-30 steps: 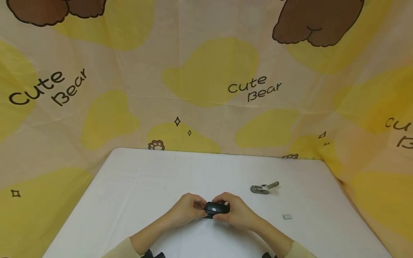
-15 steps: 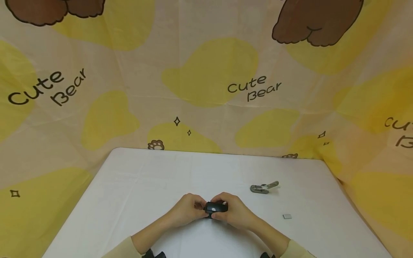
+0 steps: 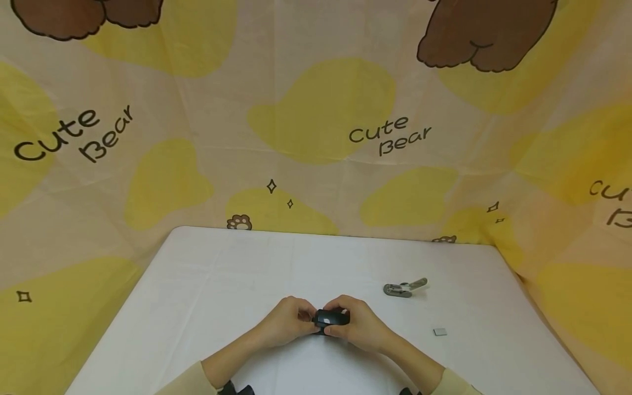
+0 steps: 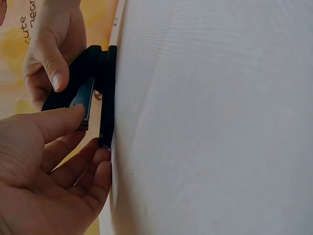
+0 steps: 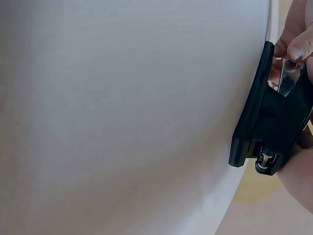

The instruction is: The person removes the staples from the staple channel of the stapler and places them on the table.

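1. No box, tray or other holder in view; only loose items on the white table [image 3: 207,285].
2. Black stapler [image 3: 332,319] near the front middle of the table, base flat against the cloth, top arm lifted at an angle in the wrist views, metal magazine glinting inside.
3. Left hand [image 3: 288,320] at the stapler's left end: thumb laid on the raised top arm, fingers [image 4: 88,169] loosely curved under the base end, so pinching that end.
4. Right hand [image 3: 357,325] wrapped over the stapler's right end, fingers curled round the body, thumb pressed on the top.
5. Against the earlier head frames: hands and stapler almost unmoved, right hand a shade closer in, hiding slightly more of the black body than a second ago; other items unmoved.
6. Grey metal staple remover [image 3: 405,287] well apart, back right, claw-shaped with a shiny lever.
7. Small flat grey block [image 3: 439,331], rectangular, front right; probably staples, too small to confirm.
8. Stapler: matte black plastic, blocky, hinge pin visible at the rear. Tablecloth: smooth, faintly creased. Backdrop [image 3: 316,137]: soft cloth, yellow blobs, brown bears, "Cute Bear" lettering.
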Motion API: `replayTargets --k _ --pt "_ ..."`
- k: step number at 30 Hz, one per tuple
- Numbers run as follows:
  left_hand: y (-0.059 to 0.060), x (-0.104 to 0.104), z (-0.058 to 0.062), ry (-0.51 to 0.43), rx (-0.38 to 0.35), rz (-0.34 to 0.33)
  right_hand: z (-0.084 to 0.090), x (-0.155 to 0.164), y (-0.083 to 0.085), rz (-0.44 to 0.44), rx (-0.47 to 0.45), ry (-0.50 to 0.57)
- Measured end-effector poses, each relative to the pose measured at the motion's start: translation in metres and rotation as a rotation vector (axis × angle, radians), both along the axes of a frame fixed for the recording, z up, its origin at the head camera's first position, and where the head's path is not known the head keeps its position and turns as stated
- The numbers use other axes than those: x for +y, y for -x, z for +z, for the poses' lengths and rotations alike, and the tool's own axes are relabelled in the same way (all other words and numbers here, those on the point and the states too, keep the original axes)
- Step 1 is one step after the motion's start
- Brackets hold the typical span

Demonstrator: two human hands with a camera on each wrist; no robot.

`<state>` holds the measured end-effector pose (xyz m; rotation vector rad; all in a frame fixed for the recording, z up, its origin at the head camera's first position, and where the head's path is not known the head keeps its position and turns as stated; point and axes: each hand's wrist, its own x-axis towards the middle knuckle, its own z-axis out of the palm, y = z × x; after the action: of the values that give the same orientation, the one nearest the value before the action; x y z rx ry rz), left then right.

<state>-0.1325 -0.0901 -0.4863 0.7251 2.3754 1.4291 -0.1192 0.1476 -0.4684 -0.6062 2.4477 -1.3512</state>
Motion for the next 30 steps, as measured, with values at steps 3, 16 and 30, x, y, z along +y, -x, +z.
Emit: replayTargets --k 3,16,30 --pt "0.0002 0.0002 0.0000 0.000 0.007 0.000 0.0011 0.0003 -0.0007 -0.007 -0.004 0.007" --pt "0.0006 0.0011 -0.0020 -0.007 0.016 0.002 0.0010 0.0036 -0.0018 -0.010 -0.017 0.026" --pt "-0.0013 0.0025 0.0030 0.020 0.029 0.011 0.0095 0.0088 -0.0021 -0.027 0.004 0.023"
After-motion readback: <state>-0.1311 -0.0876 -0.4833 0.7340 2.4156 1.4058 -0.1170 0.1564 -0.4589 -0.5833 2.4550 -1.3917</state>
